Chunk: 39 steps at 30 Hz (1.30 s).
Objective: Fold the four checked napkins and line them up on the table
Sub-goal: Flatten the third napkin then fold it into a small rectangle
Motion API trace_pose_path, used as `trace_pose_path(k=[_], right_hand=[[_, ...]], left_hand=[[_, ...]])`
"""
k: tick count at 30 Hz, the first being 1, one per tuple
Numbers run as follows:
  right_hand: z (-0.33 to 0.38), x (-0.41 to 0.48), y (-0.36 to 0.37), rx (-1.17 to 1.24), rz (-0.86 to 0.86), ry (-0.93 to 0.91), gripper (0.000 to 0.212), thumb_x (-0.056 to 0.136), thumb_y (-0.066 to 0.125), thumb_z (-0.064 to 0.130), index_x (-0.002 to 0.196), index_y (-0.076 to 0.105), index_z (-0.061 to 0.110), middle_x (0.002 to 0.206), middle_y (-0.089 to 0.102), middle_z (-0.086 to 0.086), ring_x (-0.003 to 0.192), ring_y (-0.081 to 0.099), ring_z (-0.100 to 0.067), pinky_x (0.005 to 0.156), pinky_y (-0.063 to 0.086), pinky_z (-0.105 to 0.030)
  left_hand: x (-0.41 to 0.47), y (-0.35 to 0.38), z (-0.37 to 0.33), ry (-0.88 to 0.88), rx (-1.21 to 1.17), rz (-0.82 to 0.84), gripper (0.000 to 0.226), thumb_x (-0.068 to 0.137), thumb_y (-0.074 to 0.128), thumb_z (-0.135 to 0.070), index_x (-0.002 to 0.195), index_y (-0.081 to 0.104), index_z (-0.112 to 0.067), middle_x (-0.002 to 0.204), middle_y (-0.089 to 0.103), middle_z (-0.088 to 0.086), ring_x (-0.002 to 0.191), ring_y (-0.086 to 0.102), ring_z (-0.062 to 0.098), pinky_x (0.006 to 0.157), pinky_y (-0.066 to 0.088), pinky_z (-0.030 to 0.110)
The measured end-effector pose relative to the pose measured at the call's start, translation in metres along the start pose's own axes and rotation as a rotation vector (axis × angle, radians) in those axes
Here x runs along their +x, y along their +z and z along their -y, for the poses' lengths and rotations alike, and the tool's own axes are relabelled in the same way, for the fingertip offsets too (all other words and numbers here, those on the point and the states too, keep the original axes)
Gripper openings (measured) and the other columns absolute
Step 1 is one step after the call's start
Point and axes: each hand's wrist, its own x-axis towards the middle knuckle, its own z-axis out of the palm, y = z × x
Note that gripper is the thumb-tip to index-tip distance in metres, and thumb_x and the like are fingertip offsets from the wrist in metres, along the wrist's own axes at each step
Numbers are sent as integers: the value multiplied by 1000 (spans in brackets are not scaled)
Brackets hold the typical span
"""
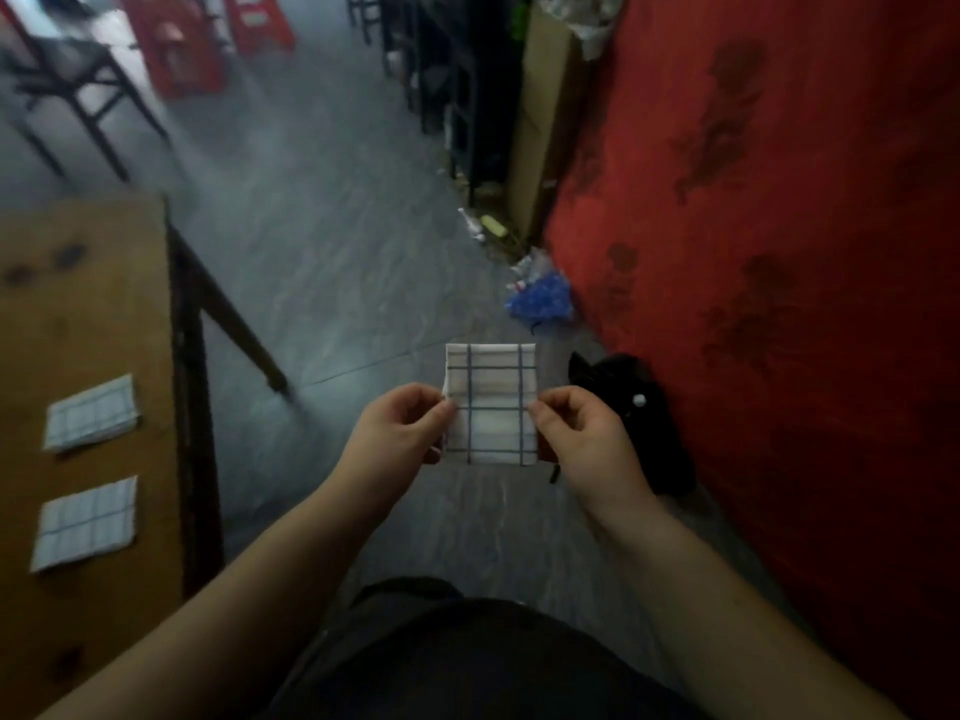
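I hold a small folded checked napkin [491, 405], white with dark grid lines, in the air above the grey floor. My left hand [400, 428] pinches its left edge and my right hand [582, 433] pinches its right edge. Two more folded checked napkins lie on the wooden table [78, 314] at the left: one [92, 413] farther from me, one [85, 522] nearer, one behind the other with a gap between them. The whole view is somewhat blurred.
The table's dark edge and leg [228, 324] run along the left. A red patterned cloth [779, 252] fills the right side, with a black object [634, 402] at its foot. Blue litter [540, 298] lies on the floor; red stools [182, 49] stand far back.
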Motion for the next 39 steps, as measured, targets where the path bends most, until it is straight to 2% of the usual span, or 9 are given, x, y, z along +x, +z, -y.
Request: trace_pose_path(k=[3, 7, 12, 16, 20, 24, 30, 35, 39], right_hand=[[10, 39, 27, -2, 133, 6, 10, 100, 65, 13, 90, 65, 13, 85, 70, -8, 77, 66, -17, 72, 58, -38], [20, 88, 80, -73, 315, 9, 14, 100, 65, 16, 86, 63, 16, 72, 66, 4, 66, 62, -6, 67, 53, -31], [50, 157, 173, -141, 479, -13, 10, 100, 64, 19, 92, 68, 16, 80, 70, 1, 71, 63, -8, 70, 55, -31], [91, 210, 262, -195, 564, -43, 9, 101, 63, 18, 96, 68, 12, 90, 72, -5, 79, 66, -17, 73, 56, -33], [131, 247, 348, -249, 676, -57, 13, 101, 61, 18, 103, 69, 9, 101, 73, -13, 96, 69, -33, 83, 60, -47], [157, 263, 421, -282, 772, -75, 11, 101, 63, 21, 103, 71, 14, 100, 75, -7, 96, 71, -27, 83, 61, -42], [155, 268, 520, -484, 1008, -75, 9, 101, 64, 23, 99, 72, 18, 93, 75, 0, 87, 71, -16, 77, 59, -31], [139, 283, 598, -664, 1165, -152, 9, 100, 65, 22, 97, 72, 18, 95, 74, -5, 89, 70, -23, 78, 59, -39], [123, 302, 647, -839, 1329, -191, 7, 99, 65, 22, 98, 71, 19, 96, 73, -3, 91, 70, -23, 83, 61, -42]], left_hand=[[19, -20, -5, -24, -19, -149, 14, 98, 65, -17, 86, 69, -15, 65, 65, -7, 62, 60, 9, 60, 52, 27], [45, -63, -5, -72, -70, -331, 12, 98, 66, -20, 90, 71, -13, 78, 74, 2, 74, 70, 20, 68, 57, 39], [92, -140, -4, -96, -104, -478, 12, 99, 64, -20, 95, 72, -12, 81, 72, 1, 74, 67, 14, 64, 52, 27], [141, -218, -13, -126, -181, -540, 12, 98, 65, -24, 95, 72, -15, 81, 73, -1, 75, 68, 13, 67, 53, 30], [170, -292, -25, -118, -243, -621, 13, 98, 65, -26, 98, 71, -16, 89, 74, 3, 82, 70, 21, 70, 58, 34], [175, -346, -19, -169, -337, -724, 12, 99, 63, -28, 99, 71, -18, 90, 75, 1, 90, 71, 24, 81, 61, 43], [168, -397, 17, -270, -398, -955, 16, 100, 62, -28, 102, 72, -16, 93, 74, 9, 88, 70, 27, 66, 55, 29], [177, -415, 51, -386, -457, -1154, 18, 100, 62, -25, 111, 71, -13, 95, 73, 3, 84, 68, 16, 56, 50, 19], [199, -421, 76, -507, -523, -1249, 21, 100, 63, -25, 116, 69, -13, 95, 71, 0, 86, 67, 15, 67, 48, 25]])
